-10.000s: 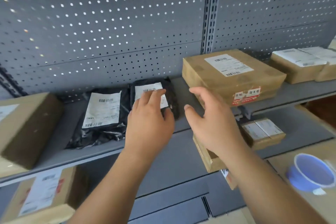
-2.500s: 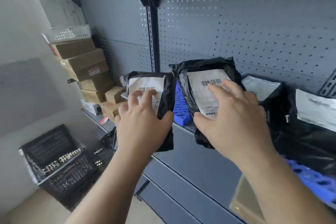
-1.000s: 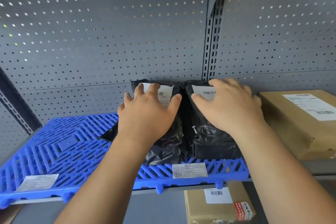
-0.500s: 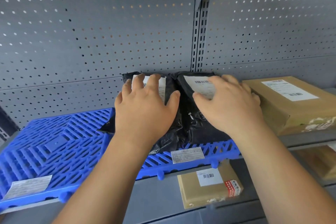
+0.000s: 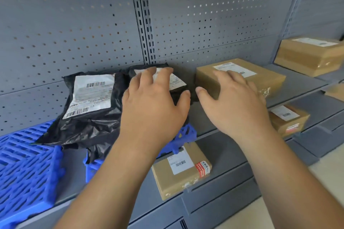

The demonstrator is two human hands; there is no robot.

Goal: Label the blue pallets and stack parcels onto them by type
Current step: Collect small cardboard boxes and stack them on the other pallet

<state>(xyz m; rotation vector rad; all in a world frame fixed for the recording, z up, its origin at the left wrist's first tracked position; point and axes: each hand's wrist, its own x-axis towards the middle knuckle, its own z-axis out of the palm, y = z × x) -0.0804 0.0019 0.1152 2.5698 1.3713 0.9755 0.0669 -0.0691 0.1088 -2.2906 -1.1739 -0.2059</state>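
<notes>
Black barcode-labelled mailers [image 5: 96, 126] on blue pallet [image 5: 24, 169]; left hand [image 5: 152, 109] and right hand [image 5: 232, 109] flat, empty.

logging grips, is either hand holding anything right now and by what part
No grip shows. The left hand lies flat on the right black bag, at its label; the right hand spreads over the brown box, near-left corner, touch unclear.

Two black bags [image 5: 89, 98] [image 5: 177, 82]; five cardboard boxes [image 5: 240, 78] [image 5: 312, 55] [image 5: 181, 171] [image 5: 288, 121] [image 5: 335, 92] (one cut off); two blue pallets [image 5: 24, 173] [image 5: 92, 170]
</notes>
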